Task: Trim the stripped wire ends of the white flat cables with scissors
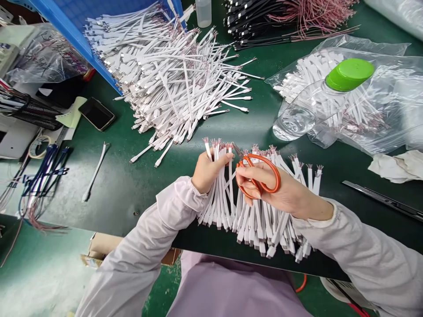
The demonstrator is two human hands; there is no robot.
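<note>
My left hand is closed around a bunch of short white USB cables, whose stripped pinkish wire ends point away from me. In my right hand are scissors with orange handles. Their tips lie close to the wire ends beside my left thumb; whether the blades touch a wire I cannot tell. Under my right hand a row of similar white cables lies with plugs toward the table's front edge, partly hidden by the hand. Farther back rises a large pile of white cables.
A blue crate stands behind the pile. At the right are a green-capped bottle, a plastic bag of cables and a utility knife. A phone and a single cable lie left. Black cables lie behind.
</note>
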